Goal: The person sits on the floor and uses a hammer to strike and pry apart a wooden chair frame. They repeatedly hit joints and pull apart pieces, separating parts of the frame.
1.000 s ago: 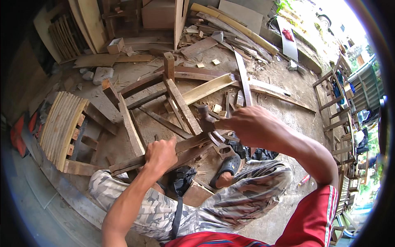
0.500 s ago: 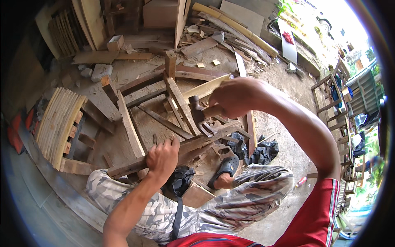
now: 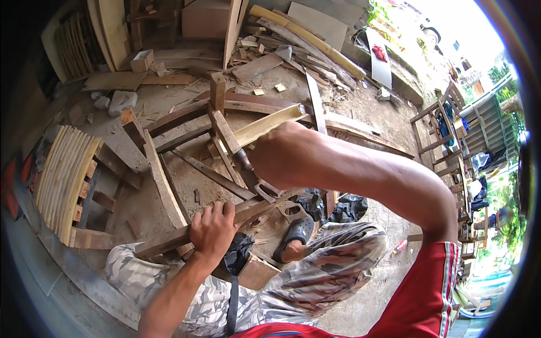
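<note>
My left hand (image 3: 213, 231) is wrapped over a dark wooden bar (image 3: 163, 241) that lies slantwise across and above my lap. My right hand (image 3: 284, 158) is closed round a claw hammer (image 3: 243, 160); the fist and forearm hide most of its handle. The forked claw (image 3: 267, 192) points down at the bar's upper side, right of my left hand. Whether a nail sits in the claw cannot be seen. Just beyond the bar stands a wooden frame (image 3: 225, 132) with upright legs and crossed rails.
A slatted wooden piece (image 3: 67, 186) lies at the left. Scrap boards (image 3: 259, 67) and a yellowish pole (image 3: 307, 39) are heaped at the back. Black plastic (image 3: 346, 209) lies by my shod foot (image 3: 296, 239). Wooden frames (image 3: 445, 135) line the right side.
My right hand has come left and down, lowering the hammer's grip toward the bar, while the claw stays near the bar. My left hand keeps its hold. The whole view has shifted slightly.
</note>
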Demonstrator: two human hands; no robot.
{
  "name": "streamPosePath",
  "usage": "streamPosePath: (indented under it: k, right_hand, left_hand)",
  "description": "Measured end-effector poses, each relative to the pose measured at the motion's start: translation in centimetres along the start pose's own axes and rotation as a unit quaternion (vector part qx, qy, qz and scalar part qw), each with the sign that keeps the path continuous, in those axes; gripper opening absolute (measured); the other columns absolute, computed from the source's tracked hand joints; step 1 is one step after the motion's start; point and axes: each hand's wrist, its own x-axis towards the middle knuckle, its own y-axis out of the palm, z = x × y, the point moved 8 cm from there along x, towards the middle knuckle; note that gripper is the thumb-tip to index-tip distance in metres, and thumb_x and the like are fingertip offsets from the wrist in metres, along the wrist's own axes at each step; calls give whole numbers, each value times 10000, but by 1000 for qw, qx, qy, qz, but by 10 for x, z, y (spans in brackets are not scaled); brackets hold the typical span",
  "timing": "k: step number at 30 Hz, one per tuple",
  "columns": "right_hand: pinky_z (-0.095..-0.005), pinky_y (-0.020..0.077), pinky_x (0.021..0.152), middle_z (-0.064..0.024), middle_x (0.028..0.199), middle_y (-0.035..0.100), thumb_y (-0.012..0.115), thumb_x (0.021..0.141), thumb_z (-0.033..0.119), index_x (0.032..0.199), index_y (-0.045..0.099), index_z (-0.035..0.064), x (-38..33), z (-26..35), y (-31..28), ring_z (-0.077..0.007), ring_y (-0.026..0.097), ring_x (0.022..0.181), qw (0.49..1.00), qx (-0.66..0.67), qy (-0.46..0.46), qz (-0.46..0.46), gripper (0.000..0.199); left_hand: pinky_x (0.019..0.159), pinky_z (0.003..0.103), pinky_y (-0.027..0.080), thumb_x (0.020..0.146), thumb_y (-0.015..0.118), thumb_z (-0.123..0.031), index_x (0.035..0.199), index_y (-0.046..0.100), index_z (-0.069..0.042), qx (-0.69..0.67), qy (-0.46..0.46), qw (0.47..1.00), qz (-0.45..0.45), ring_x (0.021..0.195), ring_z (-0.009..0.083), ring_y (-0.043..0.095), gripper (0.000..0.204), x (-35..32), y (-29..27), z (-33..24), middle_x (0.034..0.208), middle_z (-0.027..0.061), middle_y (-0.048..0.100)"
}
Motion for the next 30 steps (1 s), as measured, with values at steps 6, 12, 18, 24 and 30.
streamPosePath:
  k: [6, 12, 18, 24, 30]
  right_hand:
    - [-330, 511, 484, -53, 656, 669, 694, 863, 90, 833, 730, 49, -37, 5, 19, -167, 659, 574, 993, 37, 4, -112, 62]
    - [-346, 493, 451, -62, 662, 635, 656, 886, 52, 1022, 666, 26, -51, 3, 49, -179, 634, 535, 976, 112, 16, -185, 139]
    - [-382, 503, 482, -109, 809, 673, 611, 917, 71, 1404, 529, -1, -77, -26, 101, -222, 650, 619, 968, 195, 79, -139, 499]
    - [-467, 539, 755, -197, 1002, 693, 640, 950, 173, 1502, 437, 59, -89, -49, 144, -364, 693, 866, 921, 284, 137, -229, 600]
    - [-466, 535, 853, -256, 1109, 690, 692, 947, 274, 1477, 434, 18, -90, -48, 170, -366, 698, 983, 804, 473, 162, -322, 643]
  left_hand:
    - [642, 381, 523, 676, 860, -474, 905, 628, -122, -27, -27, 999, 35, 759, 242, 705, 480, 10, 0, 5, 816, 43, 682]
    - [649, 431, 555, 778, 728, -661, 937, 657, -94, -35, -46, 994, 93, 757, 302, 730, 593, 18, 2, 9, 797, 111, 715]
    - [647, 470, 549, 810, 683, -697, 903, 637, -59, -97, -74, 981, 151, 734, 356, 720, 647, 27, 0, 15, 776, 159, 713]
    - [650, 491, 544, 830, 692, -662, 874, 623, -56, -120, -73, 980, 145, 744, 381, 717, 612, 27, 0, 17, 796, 171, 718]
    - [661, 498, 550, 837, 690, -646, 854, 620, -60, -141, -72, 976, 150, 754, 384, 720, 590, 30, -5, 13, 799, 182, 721]
